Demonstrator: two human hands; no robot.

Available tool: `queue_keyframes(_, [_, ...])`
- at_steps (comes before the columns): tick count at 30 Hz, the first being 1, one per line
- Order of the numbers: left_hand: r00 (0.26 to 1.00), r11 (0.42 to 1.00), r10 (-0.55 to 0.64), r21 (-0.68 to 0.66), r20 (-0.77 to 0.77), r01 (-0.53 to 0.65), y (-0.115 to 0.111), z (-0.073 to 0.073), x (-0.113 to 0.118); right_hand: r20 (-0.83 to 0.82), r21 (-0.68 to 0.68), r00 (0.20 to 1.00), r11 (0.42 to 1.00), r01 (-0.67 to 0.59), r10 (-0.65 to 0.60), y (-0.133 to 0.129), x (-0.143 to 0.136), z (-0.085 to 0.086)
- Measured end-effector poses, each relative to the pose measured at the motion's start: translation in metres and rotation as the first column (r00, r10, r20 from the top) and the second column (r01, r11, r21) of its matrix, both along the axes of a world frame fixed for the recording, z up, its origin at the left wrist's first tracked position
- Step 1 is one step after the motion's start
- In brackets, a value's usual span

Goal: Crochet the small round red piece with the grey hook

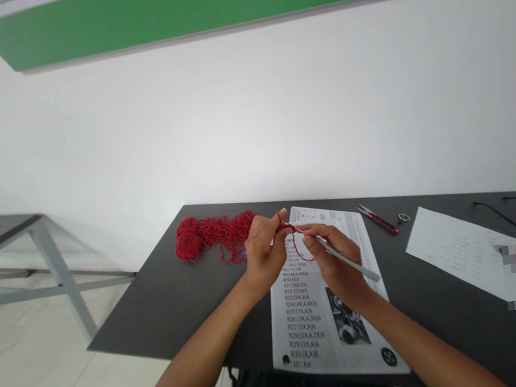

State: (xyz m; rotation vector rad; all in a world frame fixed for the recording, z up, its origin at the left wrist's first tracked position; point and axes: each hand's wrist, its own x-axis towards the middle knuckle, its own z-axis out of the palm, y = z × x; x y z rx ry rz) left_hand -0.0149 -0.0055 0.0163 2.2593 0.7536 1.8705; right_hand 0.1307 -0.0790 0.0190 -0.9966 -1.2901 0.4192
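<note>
Crochet hook (pixel 349 259) in pencil pinch of right hand (pixel 340 278), angled toward four o'clock; red yarn (pixel 296 248) in fingertip pinch of left hand (pixel 264 255). Apply even tension.

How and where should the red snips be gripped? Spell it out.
Best by the red handle, probably from the near right: the snips lie aslant, handle toward the near right, with the metal blades pointing away and to the left.

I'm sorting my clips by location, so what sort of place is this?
Perhaps a craft workroom or classroom: red yarn and a printed sheet of numbered lines lie on the dark table, and a green panel hangs on the white wall.
</note>
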Motion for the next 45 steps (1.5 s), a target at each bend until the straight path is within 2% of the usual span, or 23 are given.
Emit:
queue_keyframes(5, [1.000, 1.000, 0.010, 0.022, -0.001, -0.010, 0.003, -0.004, 0.001, 0.068, 0.003, 0.997, 0.999, 0.041, -0.041, -0.002, -0.005, -0.009])
queue_keyframes(9, [1.000, 1.000, 0.014, 0.001, -0.005, -0.014, 0.003, -0.002, 0.001, 0.194, 0.128, 0.975, 0.988, 0.087, -0.111, 0.001, -0.004, -0.013])
queue_keyframes(12, [1.000, 1.000, 0.017, 0.004, -0.013, -0.017, 0.002, 0.000, 0.001, 0.323, 0.249, 0.934, 0.966, 0.076, -0.156, 0.003, -0.003, -0.016])
queue_keyframes(14, [0.999, 1.000, 0.024, 0.011, -0.027, -0.024, 0.002, 0.000, 0.001, 0.330, 0.255, 0.933, 0.965, 0.060, -0.145, 0.003, -0.004, -0.019])
queue_keyframes(17, [0.998, 0.999, 0.038, 0.023, -0.043, -0.037, 0.004, -0.001, 0.000, 0.100, 0.082, 0.994, 0.996, 0.029, -0.037, 0.000, -0.010, -0.019])
queue_keyframes(20, [0.999, 0.999, 0.030, 0.011, -0.038, -0.030, 0.007, -0.002, 0.000, -0.201, -0.092, 0.978, 0.993, -0.076, 0.056, -0.003, -0.016, -0.015])
queue_keyframes(22, [1.000, 1.000, 0.002, -0.027, -0.019, -0.002, 0.009, -0.002, -0.002, -0.289, -0.142, 0.954, 0.981, -0.128, 0.083, -0.002, -0.014, -0.010])
queue_keyframes(25, [0.996, 0.982, -0.079, -0.166, 0.040, 0.085, 0.011, 0.002, -0.004, -0.301, -0.179, 0.946, 0.967, -0.183, 0.124, 0.001, -0.006, -0.003])
queue_keyframes(27, [0.975, 0.917, -0.183, -0.335, 0.125, 0.215, 0.010, 0.005, -0.004, -0.306, -0.191, 0.932, 0.947, -0.258, 0.192, 0.003, -0.001, 0.000])
queue_keyframes(29, [0.922, 0.787, -0.284, -0.484, 0.264, 0.382, 0.008, 0.008, -0.004, -0.316, -0.185, 0.915, 0.930, -0.319, 0.251, 0.004, 0.002, 0.001])
queue_keyframes(31, [0.861, 0.662, -0.335, -0.555, 0.382, 0.504, 0.006, 0.010, -0.003, -0.325, -0.165, 0.903, 0.924, -0.346, 0.280, 0.004, 0.003, 0.002])
queue_keyframes(32, [0.842, 0.625, -0.343, -0.568, 0.416, 0.535, 0.004, 0.011, -0.002, -0.327, -0.154, 0.901, 0.925, -0.349, 0.286, 0.003, 0.003, 0.003])
queue_keyframes(38, [0.767, 0.513, -0.352, -0.576, 0.536, 0.637, 0.001, 0.012, 0.002, -0.290, -0.107, 0.922, 0.948, -0.299, 0.258, 0.004, -0.001, -0.003])
queue_keyframes(42, [0.745, 0.480, -0.324, -0.577, 0.584, 0.661, 0.000, 0.013, 0.004, -0.172, -0.080, 0.957, 0.965, -0.251, 0.235, 0.005, 0.000, -0.012])
queue_keyframes(43, [0.723, 0.449, -0.321, -0.575, 0.611, 0.685, -0.001, 0.013, 0.004, -0.138, -0.066, 0.962, 0.967, -0.246, 0.235, 0.005, 0.000, -0.013])
queue_keyframes(45, [0.653, 0.350, -0.323, -0.555, 0.685, 0.755, -0.002, 0.015, 0.003, -0.079, -0.034, 0.967, 0.969, -0.245, 0.242, 0.005, 0.002, -0.013])
